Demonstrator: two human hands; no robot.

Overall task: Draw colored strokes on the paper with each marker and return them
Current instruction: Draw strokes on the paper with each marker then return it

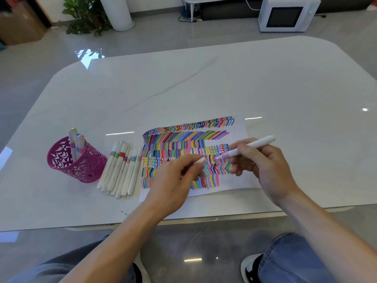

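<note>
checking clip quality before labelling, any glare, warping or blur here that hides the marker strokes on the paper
Head view: wide-angle lens bows the table edges; glare sits by its far-left corner, with light streaks near the paper, none on the strokes; the left hand, pinching a cap, and the right hand, gripping the marker, look slightly soft; the left hand covers some strokes.

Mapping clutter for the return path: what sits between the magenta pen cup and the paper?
In the head view, a row of white markers lies flat on the table, side by side, between the pen cup and the paper.
</note>
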